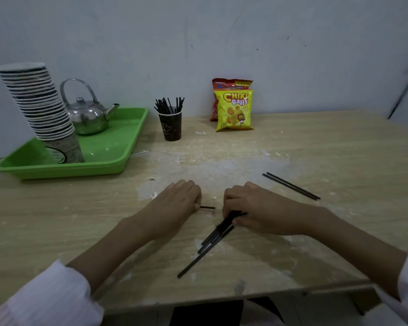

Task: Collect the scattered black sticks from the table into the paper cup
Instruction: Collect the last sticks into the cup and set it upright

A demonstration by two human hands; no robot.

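The right hand [252,208] curls its fingers round a bundle of thin black sticks [218,235], well in front of the dark brown paper cup [171,128]. The bundle's free ends are uneven and trail on the pale wooden table [339,149]. The left hand [174,205], also well in front of the cup, has its fingers curled under. A short black stick end [207,207] pokes out from them, so it seems to pinch a single stick. A pair of loose black sticks [292,185] lies flat, in front of the cup and off to its right. The cup stands upright with many sticks already in it.

The sticks look light, stiff and smooth, so they will likely slip lengthwise in a loose grip. The flat pair offers little to get under; rolling it up with the fingertips near the middle seems best. The cup looks light and may tip if the bundle knocks its rim.
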